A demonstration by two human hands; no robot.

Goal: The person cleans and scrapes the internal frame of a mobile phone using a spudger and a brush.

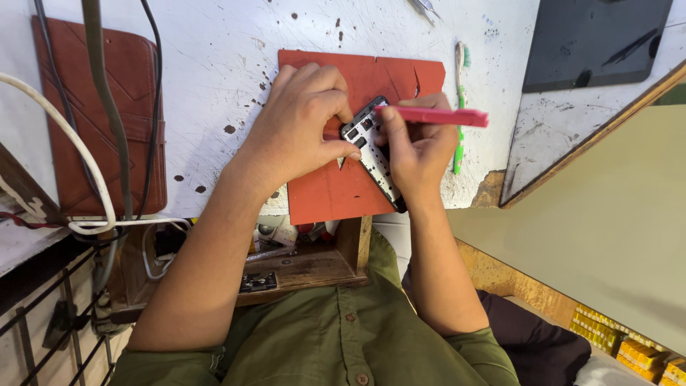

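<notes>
An opened phone (371, 154) lies at a slant on a red mat (321, 189) on the white, stained table (214, 64), its inner parts showing. My left hand (300, 125) presses on the phone's upper end with thumb and fingers. In my right hand (414, 146) is a pink tool (439, 116), held like a pen with its tip at the phone's top corner.
A green toothbrush (459, 100) lies right of the mat. At the left sits a brown case (71, 107) with cables (93, 179) across it. A dark tablet (593, 39) rests at top right, with tweezers (426, 8) at the top edge. Below the table edge, an open wooden drawer (300, 268) holds small parts.
</notes>
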